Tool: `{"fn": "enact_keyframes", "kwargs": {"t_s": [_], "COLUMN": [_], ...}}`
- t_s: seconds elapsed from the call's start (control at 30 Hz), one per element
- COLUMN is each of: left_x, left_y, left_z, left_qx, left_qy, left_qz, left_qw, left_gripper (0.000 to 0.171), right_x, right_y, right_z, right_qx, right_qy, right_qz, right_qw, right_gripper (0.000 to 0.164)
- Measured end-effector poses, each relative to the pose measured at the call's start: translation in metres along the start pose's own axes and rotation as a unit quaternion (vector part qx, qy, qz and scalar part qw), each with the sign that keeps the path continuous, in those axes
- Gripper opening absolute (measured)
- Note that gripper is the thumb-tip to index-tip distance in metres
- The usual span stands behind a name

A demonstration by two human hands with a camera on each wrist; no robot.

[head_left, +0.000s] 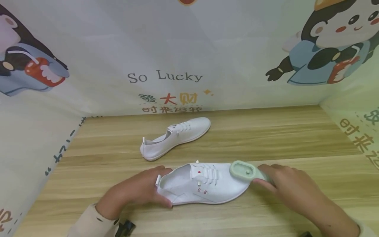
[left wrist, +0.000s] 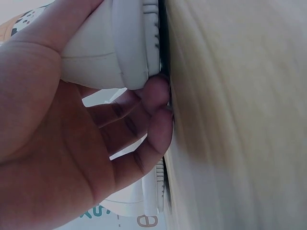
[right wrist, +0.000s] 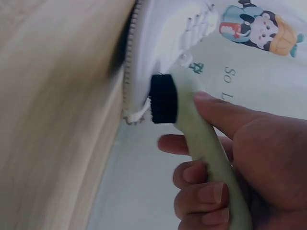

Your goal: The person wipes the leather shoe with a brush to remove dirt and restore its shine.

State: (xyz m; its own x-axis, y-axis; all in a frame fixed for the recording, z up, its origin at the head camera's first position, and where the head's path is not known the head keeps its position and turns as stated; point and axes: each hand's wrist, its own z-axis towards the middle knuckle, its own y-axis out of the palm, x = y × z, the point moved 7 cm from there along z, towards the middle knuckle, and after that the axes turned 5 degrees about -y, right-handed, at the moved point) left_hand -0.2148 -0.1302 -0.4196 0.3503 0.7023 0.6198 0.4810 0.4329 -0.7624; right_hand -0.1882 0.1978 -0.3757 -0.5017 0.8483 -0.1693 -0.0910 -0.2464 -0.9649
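As the near shoe (head_left: pixel 208 187) lies crosswise, toe rightward, the left hand (head_left: pixel 148 185) grips its heel (head_left: pixel 164 191), the right hand (head_left: pixel 290 183) a brush (head_left: pixel 248 171).

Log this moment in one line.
left grip: holds near shoe by heel | right grip: holds brush at same shoe's toe | far shoe: untouched, on table

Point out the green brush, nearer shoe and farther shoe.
Green brush (head_left: pixel 243 169): head view, back of brush head.
Nearer shoe (head_left: pixel 214 192): head view, its near side.
Farther shoe (head_left: pixel 174 140): head view, its near side.
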Motion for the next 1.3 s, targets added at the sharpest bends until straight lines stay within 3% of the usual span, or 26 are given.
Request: {"fn": "enact_keyframes", "kwargs": {"t_s": [0.3, 0.43, 0.67, 0.97, 1.3], "left_x": [-0.002, -0.003, -0.004, -0.004, -0.003], "left_y": [0.001, 0.001, 0.004, 0.004, 0.002], "left_z": [0.000, 0.000, 0.000, -0.001, 0.001], "left_qx": [0.000, 0.004, 0.001, -0.003, -0.002], "left_qy": [0.001, 0.000, -0.003, -0.009, -0.006], "left_qz": [-0.006, -0.001, 0.000, 0.002, 0.001], "left_qw": [1.0000, 1.0000, 1.0000, 1.0000, 1.0000], "left_gripper": [0.059, 0.060, 0.060, 0.061, 0.059], "right_x": [-0.002, -0.009, -0.022, -0.026, -0.021], "right_y": [0.001, 0.006, 0.012, 0.016, 0.013], "right_z": [-0.005, -0.006, -0.008, -0.004, -0.003], "right_qx": [-0.068, -0.078, -0.043, 0.004, 0.009], "right_qy": [-0.026, -0.059, -0.088, -0.061, -0.028], "right_qz": [0.024, 0.067, 0.065, 0.025, 0.036], "right_qw": [0.997, 0.993, 0.993, 0.998, 0.999], "right_gripper": [0.022, 0.009, 0.031, 0.040, 0.042]}}
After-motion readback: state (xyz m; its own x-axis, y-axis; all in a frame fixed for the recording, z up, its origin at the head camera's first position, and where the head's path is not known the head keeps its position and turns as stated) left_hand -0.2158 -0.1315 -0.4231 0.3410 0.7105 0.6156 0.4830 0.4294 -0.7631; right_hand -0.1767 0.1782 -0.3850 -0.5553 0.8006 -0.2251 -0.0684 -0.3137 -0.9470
